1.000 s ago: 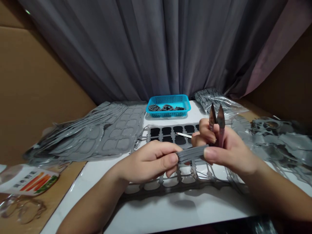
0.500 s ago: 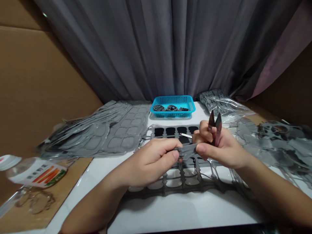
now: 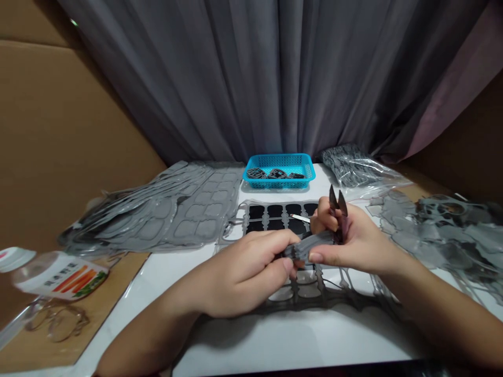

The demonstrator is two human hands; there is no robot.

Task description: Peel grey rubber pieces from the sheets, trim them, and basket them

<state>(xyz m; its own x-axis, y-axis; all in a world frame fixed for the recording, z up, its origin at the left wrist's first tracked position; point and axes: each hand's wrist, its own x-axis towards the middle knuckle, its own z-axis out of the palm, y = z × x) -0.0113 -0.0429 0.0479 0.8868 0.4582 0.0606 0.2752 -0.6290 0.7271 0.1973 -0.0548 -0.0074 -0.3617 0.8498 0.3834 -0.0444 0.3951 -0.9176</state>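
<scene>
My left hand [image 3: 251,272] pinches one end of a small stack of thin grey rubbery pieces [image 3: 312,246] between thumb and fingers. On the other end of the stack lie the thumb and fingers of my right hand [image 3: 349,241], which also holds thread snips [image 3: 338,207] in its palm. The snips' two blades point up and stand slightly apart. Beneath both hands is a grey frame sheet [image 3: 296,293] with rows of rounded openings, several of them backed in black. A white pen-like stick [image 3: 301,218] lies on it, its right end hidden behind my right hand.
A blue basket [image 3: 279,183] with dark looped pieces stands at the back. Stacked grey sheets [image 3: 196,209] lie left, a clear bag of dark pieces [image 3: 353,165] back right, loose grey scraps [image 3: 451,225] right. A bottle [image 3: 58,275] and glasses [image 3: 58,322] are at front left.
The view has swung slightly left. The grey stack was held out flat and is now tilted and fanned between my hands. The snips have moved a little down and left with my right hand.
</scene>
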